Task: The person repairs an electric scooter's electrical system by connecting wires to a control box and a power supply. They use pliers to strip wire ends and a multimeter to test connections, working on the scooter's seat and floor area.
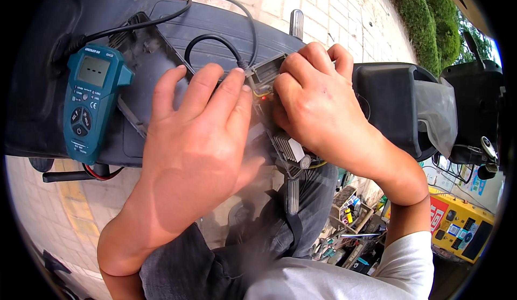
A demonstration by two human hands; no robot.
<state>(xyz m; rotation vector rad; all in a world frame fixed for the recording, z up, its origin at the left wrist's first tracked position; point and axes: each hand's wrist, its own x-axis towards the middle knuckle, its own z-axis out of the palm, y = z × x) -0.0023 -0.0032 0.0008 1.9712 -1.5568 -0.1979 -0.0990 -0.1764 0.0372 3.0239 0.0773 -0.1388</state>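
An opened electronic device, which looks like a charger, lies on the dark scooter seat (pixel 269 37). Its grey casing (pixel 267 71) shows circuit parts, yellow wires, a small red light and a finned metal heat sink (pixel 288 147). My left hand (pixel 196 120) is beside the casing, fingers stretched and apart, thumb blurred. Over the casing's right side, my right hand (pixel 318 93) has its fingers curled inward; the fingertips and whatever they hold are hidden. Left of my left hand lies an empty-looking casing half (pixel 148 66). A teal handheld meter (pixel 91 103) with a display rests at the far left.
A black cable (pixel 215 39) loops over the seat to the device. Metal foot pegs (pixel 297 24) stick out at the seat's edges. At right are a black box-like part (pixel 385 103) with a clear plastic bag (pixel 439 117), a tool tray (pixel 350 211) and a yellow case (pixel 463 227).
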